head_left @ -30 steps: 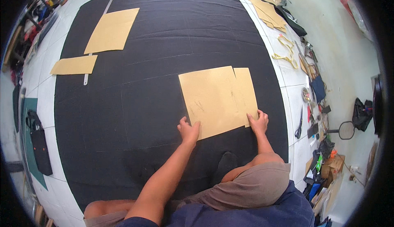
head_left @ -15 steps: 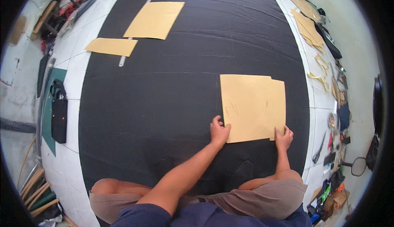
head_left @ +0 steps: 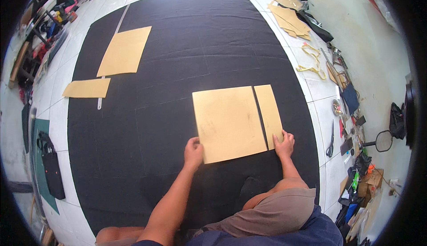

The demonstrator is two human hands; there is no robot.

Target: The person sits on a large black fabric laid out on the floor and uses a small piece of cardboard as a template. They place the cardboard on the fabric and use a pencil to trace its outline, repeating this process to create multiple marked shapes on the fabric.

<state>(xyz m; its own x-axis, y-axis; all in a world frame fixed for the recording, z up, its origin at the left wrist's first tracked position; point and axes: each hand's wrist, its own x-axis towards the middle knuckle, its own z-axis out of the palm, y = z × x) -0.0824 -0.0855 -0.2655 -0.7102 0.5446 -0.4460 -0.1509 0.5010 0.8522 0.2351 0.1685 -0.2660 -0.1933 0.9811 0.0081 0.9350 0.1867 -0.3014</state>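
A large tan cardboard piece (head_left: 229, 123) lies on black fabric (head_left: 164, 135) in front of me. My left hand (head_left: 193, 153) grips its left edge near the lower corner, fingers curled. To its right is a narrow cardboard strip (head_left: 269, 108), parted from it by a thin dark gap that tapers toward the near end. My right hand (head_left: 284, 143) holds the strip's lower right edge, the thumb on top and the fingers around the outer side. Fingertips beneath both edges are hidden.
Farther left, another cardboard piece (head_left: 124, 50) and a short one (head_left: 86, 88) lie over a metal ruler (head_left: 99, 103). Scissors (head_left: 330, 143), yellow-handled tools (head_left: 312, 63) and stacked cardboard (head_left: 289, 21) line the right floor. A black bag (head_left: 53, 175) sits on a green mat (head_left: 43, 126) at left.
The large piece and the strip overlapped before; now they lie side by side with a gap between. Both hands still hold the outer edges. My view has shifted.
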